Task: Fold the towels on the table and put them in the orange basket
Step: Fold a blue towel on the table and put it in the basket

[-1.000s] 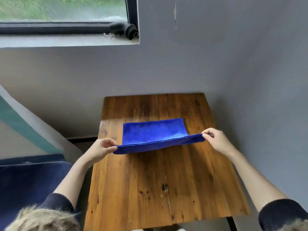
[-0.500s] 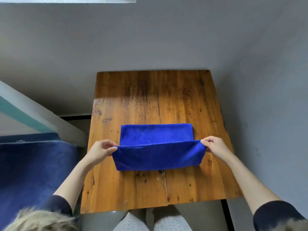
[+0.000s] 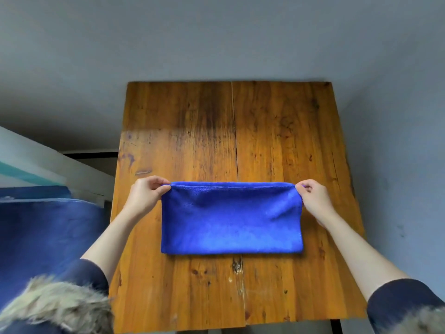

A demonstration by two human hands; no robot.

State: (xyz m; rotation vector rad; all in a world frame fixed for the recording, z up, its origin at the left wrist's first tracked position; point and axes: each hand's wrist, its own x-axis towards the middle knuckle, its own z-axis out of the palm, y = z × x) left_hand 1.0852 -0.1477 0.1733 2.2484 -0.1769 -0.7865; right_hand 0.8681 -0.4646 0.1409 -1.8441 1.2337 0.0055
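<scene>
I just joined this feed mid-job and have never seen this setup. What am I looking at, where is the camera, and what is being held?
There is no machine here: a person works with two bare hands. The single picture comes from a wide-angle camera worn on the person's head, looking forward and down. Below is a wooden table against a grey wall. On it lies one blue towel, folded in half, with the fold toward the person. The left hand pinches the towel's far left corner and the right hand pinches its far right corner, fingers curled on the cloth. The orange basket is not in view.
</scene>
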